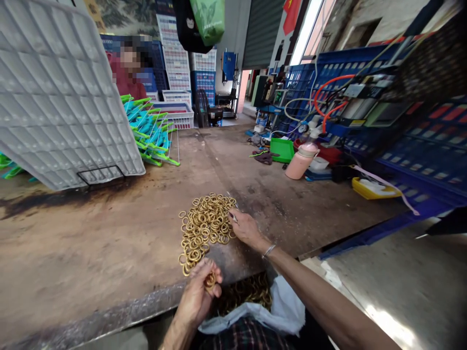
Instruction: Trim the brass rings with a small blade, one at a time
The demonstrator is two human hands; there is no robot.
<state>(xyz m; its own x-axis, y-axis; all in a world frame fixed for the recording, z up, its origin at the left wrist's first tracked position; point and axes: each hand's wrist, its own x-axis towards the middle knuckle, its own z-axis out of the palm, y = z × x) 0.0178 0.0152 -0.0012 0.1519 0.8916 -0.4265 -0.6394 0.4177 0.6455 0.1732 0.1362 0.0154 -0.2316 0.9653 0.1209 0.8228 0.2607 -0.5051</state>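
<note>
A heap of gold-coloured metal rings (pixel 207 218) lies on the brown table near its front edge. My left hand (pixel 200 287) is closed around a few rings (pixel 210 280), just in front of the heap and above the table's edge. At the heap's right side, my right hand (pixel 248 229) has its fingers bent and pressed together, touching the rings. A small dark, shiny thing shows at its fingertips, too small to name. Below the edge, between my arms, a pale plastic bag (pixel 288 301) stands open with many more rings (pixel 251 291) inside.
At the left, a ribbed white panel (pixel 69 97) stands in a wire stand before green and blue hangers (pixel 151 131). A pink bottle (pixel 301 160), green tray (pixel 281 149) and yellow tray (pixel 375 189) sit at the right. Behind the panel is another person (pixel 127 73).
</note>
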